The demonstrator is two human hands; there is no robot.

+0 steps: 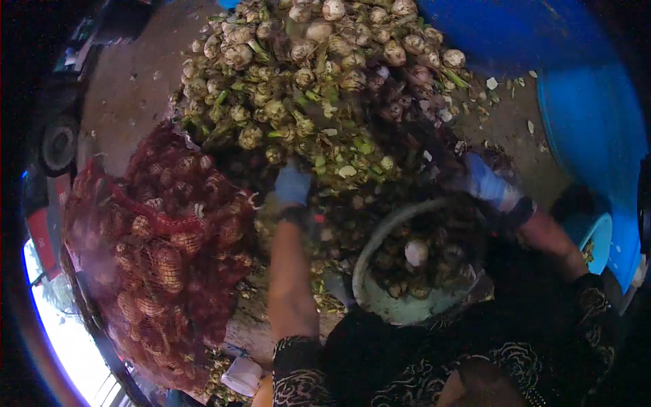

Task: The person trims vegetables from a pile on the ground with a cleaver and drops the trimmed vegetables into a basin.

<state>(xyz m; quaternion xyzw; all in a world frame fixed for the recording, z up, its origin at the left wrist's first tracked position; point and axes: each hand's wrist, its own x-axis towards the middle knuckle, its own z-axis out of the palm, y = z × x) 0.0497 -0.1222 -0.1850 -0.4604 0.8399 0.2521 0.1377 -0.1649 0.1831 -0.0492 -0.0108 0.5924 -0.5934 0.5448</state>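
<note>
My left hand (293,186), in a blue glove, reaches down at the near edge of a large heap of pale round bulbs with green stalks (271,108). Its fingertips are lost in the dark, blurred pile. My right hand (485,182), also blue-gloved, is beyond the right rim of a pale green tub (393,308), beside dark reddish bulbs; motion smears its fingers, so anything in them cannot be made out. Inside the tub lie several bulbs, a whitish one (416,253) on top.
Red mesh sacks full of bulbs (163,271) stand at the left. Large blue containers (590,122) are at the right, with a smaller light blue basin (600,237) below. Loose scraps lie on the brown floor (529,146). A white object (242,376) sits at the bottom.
</note>
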